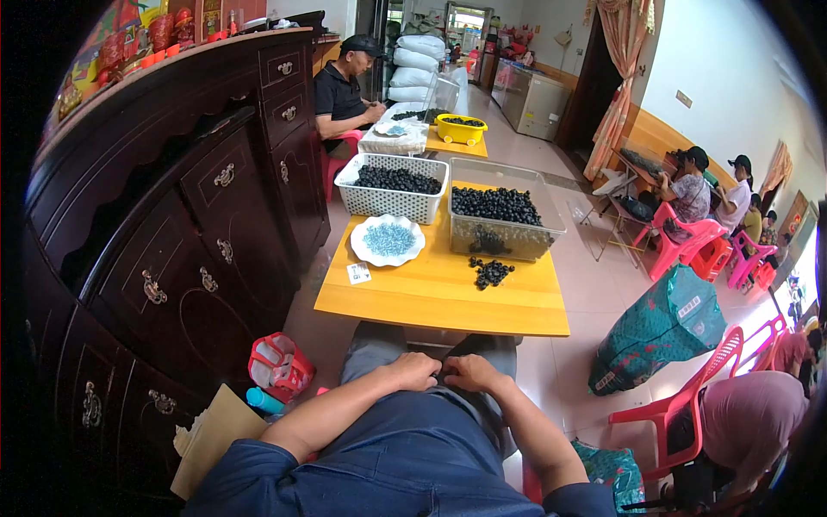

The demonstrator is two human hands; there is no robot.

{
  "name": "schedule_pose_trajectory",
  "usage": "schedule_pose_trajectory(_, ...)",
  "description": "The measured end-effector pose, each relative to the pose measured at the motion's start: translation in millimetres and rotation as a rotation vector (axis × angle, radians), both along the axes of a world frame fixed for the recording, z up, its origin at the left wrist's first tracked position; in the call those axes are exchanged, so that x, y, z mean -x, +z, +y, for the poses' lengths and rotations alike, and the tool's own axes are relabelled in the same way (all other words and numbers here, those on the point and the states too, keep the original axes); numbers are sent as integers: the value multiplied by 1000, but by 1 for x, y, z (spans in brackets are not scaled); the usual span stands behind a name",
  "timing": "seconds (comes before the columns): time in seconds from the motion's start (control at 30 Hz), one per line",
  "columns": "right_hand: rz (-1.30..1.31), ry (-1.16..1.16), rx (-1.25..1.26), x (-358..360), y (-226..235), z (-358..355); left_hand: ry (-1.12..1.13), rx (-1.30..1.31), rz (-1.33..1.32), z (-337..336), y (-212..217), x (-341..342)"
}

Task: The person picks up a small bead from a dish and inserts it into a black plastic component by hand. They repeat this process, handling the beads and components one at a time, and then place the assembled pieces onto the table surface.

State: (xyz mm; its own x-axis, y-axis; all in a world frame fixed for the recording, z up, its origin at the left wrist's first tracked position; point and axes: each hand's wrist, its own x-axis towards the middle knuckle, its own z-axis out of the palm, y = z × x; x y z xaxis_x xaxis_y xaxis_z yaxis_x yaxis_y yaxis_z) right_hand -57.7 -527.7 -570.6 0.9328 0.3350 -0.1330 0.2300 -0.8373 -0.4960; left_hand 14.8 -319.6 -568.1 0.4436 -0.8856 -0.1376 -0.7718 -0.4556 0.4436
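My left hand [413, 370] rests in my lap with its fingers curled in. Close beside it, my right hand [470, 373] is closed too, its fingertips turned down against my clothing. Whatever either hand may hold is hidden. Beyond them is a yellow wooden table [413, 308]. On it stand a white perforated basket [392, 205] and a clear plastic bin [517, 237], both containing small black round parts. A loose pile of black parts [491, 273] lies in front of the bin. A white scalloped plate [417, 252] bears pale blue small pieces [388, 239]; a white card [358, 273] lies near it.
A dark wooden cabinet [172, 224] lines the left side. A person in black [341, 95] works farther back, near a yellow tub [461, 131]. At right are a large green bag [659, 327], pink chairs [689, 414] and several seated people. A red bag [280, 366] stands lower left.
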Motion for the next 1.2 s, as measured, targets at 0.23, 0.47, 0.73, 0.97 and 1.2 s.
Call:
schedule_pose_trajectory(0.23, -57, 38, -37, -9, -3, 10, 40, -14, 50, 12, 5, -2)
schedule_pose_trajectory(0.47, -27, -55, 16, 4, 1, -4, -56, 153, -31, -16, -25, -5)
schedule_pose_trajectory(0.73, 35, -51, 47, 0, 10, 8, 45, 140, -45, 0, -13, 6)
schedule_pose_trajectory(0.97, -13, -16, 3, 4, 11, 5, -9, 78, -18, -12, -6, 3)
schedule_pose_trajectory(1.2, -83, 25, -73, -3, 18, 16, 24, 164, -36, 10, -5, -6)
